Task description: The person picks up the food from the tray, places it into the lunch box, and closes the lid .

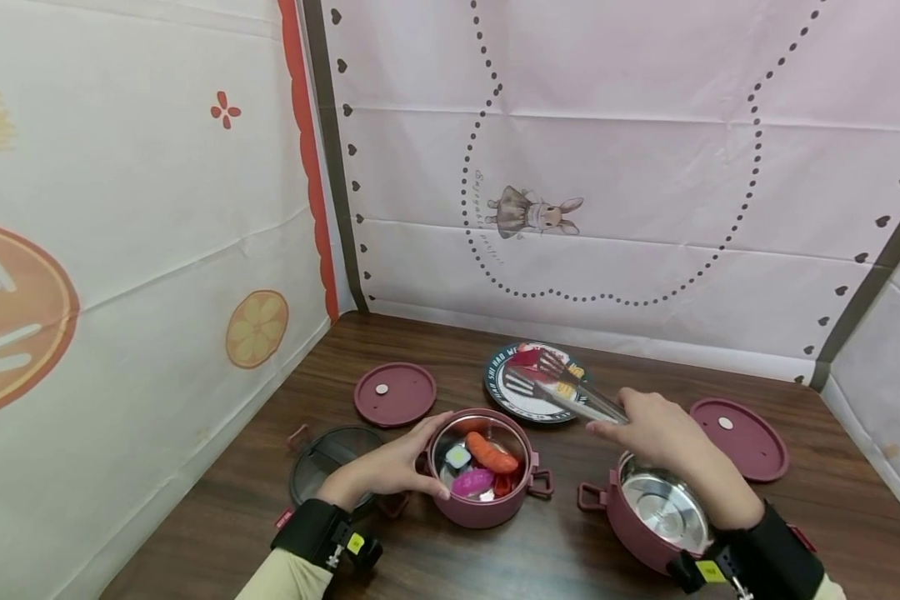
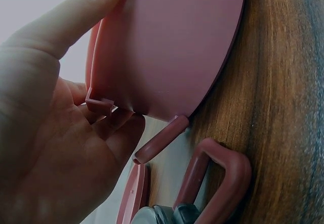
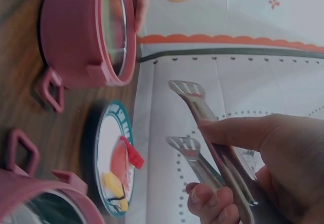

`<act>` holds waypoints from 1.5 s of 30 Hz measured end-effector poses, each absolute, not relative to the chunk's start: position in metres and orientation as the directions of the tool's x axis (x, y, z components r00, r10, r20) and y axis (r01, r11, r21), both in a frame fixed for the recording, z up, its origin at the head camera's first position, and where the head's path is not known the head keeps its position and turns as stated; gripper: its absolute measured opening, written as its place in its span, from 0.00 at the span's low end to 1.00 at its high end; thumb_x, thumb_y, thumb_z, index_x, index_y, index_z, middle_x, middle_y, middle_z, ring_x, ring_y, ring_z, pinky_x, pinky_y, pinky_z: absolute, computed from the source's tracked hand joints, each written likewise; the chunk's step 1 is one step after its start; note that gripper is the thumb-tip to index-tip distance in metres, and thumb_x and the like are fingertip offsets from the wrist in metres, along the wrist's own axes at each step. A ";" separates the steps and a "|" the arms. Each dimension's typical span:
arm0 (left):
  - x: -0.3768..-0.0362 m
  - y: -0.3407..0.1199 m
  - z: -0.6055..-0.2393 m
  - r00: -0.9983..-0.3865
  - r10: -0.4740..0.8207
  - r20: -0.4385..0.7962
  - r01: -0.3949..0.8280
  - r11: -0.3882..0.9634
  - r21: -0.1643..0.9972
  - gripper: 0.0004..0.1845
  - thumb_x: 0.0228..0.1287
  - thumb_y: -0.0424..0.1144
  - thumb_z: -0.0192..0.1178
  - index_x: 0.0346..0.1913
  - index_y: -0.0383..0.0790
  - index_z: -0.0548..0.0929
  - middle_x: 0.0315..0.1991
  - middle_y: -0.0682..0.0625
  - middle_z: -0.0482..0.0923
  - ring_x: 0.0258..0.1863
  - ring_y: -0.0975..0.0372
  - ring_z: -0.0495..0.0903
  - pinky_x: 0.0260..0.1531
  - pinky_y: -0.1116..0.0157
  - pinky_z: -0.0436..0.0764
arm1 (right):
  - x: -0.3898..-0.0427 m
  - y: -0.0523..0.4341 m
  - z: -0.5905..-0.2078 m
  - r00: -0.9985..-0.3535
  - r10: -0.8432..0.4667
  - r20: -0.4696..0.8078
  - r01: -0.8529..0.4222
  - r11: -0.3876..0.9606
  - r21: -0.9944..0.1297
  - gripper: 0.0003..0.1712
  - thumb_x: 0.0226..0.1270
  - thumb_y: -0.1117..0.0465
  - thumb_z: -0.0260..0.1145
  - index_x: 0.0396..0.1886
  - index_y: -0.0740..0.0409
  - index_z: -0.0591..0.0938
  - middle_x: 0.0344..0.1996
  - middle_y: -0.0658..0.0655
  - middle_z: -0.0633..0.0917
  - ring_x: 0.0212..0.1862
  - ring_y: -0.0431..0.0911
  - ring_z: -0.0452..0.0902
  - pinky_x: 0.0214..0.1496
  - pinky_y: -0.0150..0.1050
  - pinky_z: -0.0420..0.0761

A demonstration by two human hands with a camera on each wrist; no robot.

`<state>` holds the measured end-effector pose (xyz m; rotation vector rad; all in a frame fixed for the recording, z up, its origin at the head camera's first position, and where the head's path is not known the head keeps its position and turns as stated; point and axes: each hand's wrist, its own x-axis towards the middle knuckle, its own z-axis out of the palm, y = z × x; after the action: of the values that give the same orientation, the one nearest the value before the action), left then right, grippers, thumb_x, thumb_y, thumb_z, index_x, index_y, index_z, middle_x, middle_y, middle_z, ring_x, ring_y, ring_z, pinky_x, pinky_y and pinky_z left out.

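Observation:
My left hand grips the left side of a small pink pot, thumb and fingers spread at its rim. Inside that steel-lined pot lie an orange sausage-shaped piece, a purple piece, a pale block and some red. My right hand holds metal tongs, their two slotted tips apart with nothing between them. In the head view the tongs overlap a round plate with a dark lettered rim. On this plate are a red piece and a yellow piece with a dark band.
A second pink pot, its steel bottom showing, stands below my right forearm. Pink lids lie at back left and at right. A dark round lid sits behind my left wrist. Printed cloth walls border the wooden table.

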<state>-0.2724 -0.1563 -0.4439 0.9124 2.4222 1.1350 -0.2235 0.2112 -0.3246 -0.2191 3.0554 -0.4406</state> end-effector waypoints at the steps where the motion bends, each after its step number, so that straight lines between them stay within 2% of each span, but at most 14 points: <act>1: -0.272 -0.156 -0.444 -0.747 0.665 -0.012 0.415 0.481 0.772 0.56 0.58 0.51 0.72 0.81 0.50 0.45 0.80 0.45 0.47 0.78 0.49 0.53 0.71 0.42 0.62 | -0.227 0.212 -0.323 -0.990 -0.140 -0.022 -0.128 0.951 -0.283 0.33 0.62 0.36 0.67 0.44 0.63 0.79 0.29 0.55 0.82 0.28 0.47 0.73 0.26 0.40 0.70; 7: -0.271 -0.155 -0.443 -0.745 0.667 -0.003 0.414 0.466 0.781 0.56 0.57 0.52 0.73 0.80 0.50 0.46 0.78 0.46 0.51 0.77 0.49 0.57 0.70 0.42 0.64 | -0.252 0.214 -0.316 -0.992 -0.124 0.007 -0.121 0.954 -0.275 0.32 0.67 0.38 0.63 0.46 0.66 0.78 0.32 0.59 0.83 0.31 0.49 0.76 0.31 0.44 0.73; 14: -0.271 -0.155 -0.443 -0.752 0.659 -0.016 0.397 0.472 0.787 0.56 0.57 0.51 0.73 0.80 0.52 0.46 0.79 0.47 0.50 0.77 0.51 0.56 0.71 0.43 0.63 | -0.275 0.208 -0.315 -0.990 -0.132 0.044 -0.139 0.945 -0.297 0.28 0.69 0.38 0.60 0.38 0.61 0.80 0.34 0.61 0.83 0.33 0.51 0.78 0.33 0.48 0.76; 18: -0.271 -0.155 -0.444 -0.741 0.671 -0.009 0.409 0.462 0.787 0.57 0.56 0.53 0.73 0.80 0.50 0.46 0.79 0.46 0.51 0.77 0.49 0.56 0.70 0.42 0.63 | -0.283 0.205 -0.317 -0.991 -0.127 0.033 -0.131 0.944 -0.302 0.29 0.69 0.37 0.60 0.39 0.62 0.80 0.35 0.63 0.84 0.33 0.51 0.77 0.33 0.47 0.75; 24: -0.271 -0.155 -0.443 -0.737 0.675 -0.011 0.405 0.456 0.793 0.58 0.57 0.56 0.72 0.81 0.47 0.46 0.78 0.46 0.52 0.76 0.49 0.56 0.70 0.42 0.64 | -0.290 0.207 -0.323 -0.995 -0.103 0.014 -0.102 0.945 -0.312 0.31 0.69 0.37 0.60 0.44 0.64 0.81 0.40 0.66 0.85 0.37 0.54 0.80 0.35 0.51 0.78; 28: -0.271 -0.156 -0.443 -0.743 0.669 -0.014 0.398 0.459 0.795 0.57 0.57 0.54 0.72 0.81 0.47 0.46 0.78 0.46 0.52 0.76 0.50 0.56 0.70 0.43 0.64 | -0.294 0.210 -0.328 -0.998 -0.064 0.000 -0.061 0.950 -0.305 0.34 0.70 0.37 0.59 0.48 0.67 0.80 0.44 0.70 0.84 0.41 0.59 0.82 0.38 0.55 0.79; 32: -0.271 -0.156 -0.443 -0.729 0.684 0.000 0.410 0.437 0.801 0.57 0.57 0.55 0.72 0.81 0.48 0.46 0.78 0.46 0.52 0.77 0.49 0.56 0.70 0.42 0.64 | -0.299 0.214 -0.331 -0.999 -0.025 -0.028 -0.016 0.956 -0.293 0.38 0.71 0.38 0.58 0.59 0.71 0.76 0.53 0.75 0.81 0.51 0.67 0.80 0.44 0.60 0.79; 35: -0.271 -0.157 -0.443 -0.727 0.687 0.000 0.412 0.435 0.801 0.57 0.57 0.55 0.72 0.81 0.49 0.46 0.78 0.45 0.52 0.77 0.49 0.56 0.70 0.42 0.63 | -0.302 0.217 -0.332 -0.998 0.002 -0.057 0.018 0.960 -0.280 0.39 0.71 0.40 0.58 0.63 0.71 0.74 0.57 0.77 0.78 0.54 0.70 0.77 0.45 0.61 0.80; 39: -0.269 -0.157 -0.442 -0.741 0.671 -0.019 0.394 0.458 0.797 0.57 0.57 0.54 0.72 0.81 0.53 0.46 0.79 0.47 0.50 0.77 0.50 0.55 0.71 0.43 0.63 | -0.303 0.222 -0.332 -0.998 0.025 -0.066 0.041 0.963 -0.265 0.38 0.69 0.41 0.60 0.60 0.71 0.76 0.56 0.77 0.78 0.52 0.69 0.78 0.40 0.58 0.80; 45: -0.267 -0.156 -0.440 -0.747 0.664 -0.028 0.396 0.478 0.784 0.56 0.58 0.53 0.72 0.80 0.58 0.44 0.80 0.47 0.47 0.77 0.50 0.55 0.70 0.43 0.64 | -0.307 0.226 -0.337 -0.997 0.063 -0.049 0.074 0.961 -0.265 0.30 0.65 0.45 0.66 0.48 0.71 0.80 0.49 0.75 0.82 0.41 0.61 0.80 0.33 0.51 0.78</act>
<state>-0.2673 -0.1564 -0.4403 0.8947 2.4006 1.1467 -0.3073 0.2257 -0.3371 0.1069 3.0713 -0.4179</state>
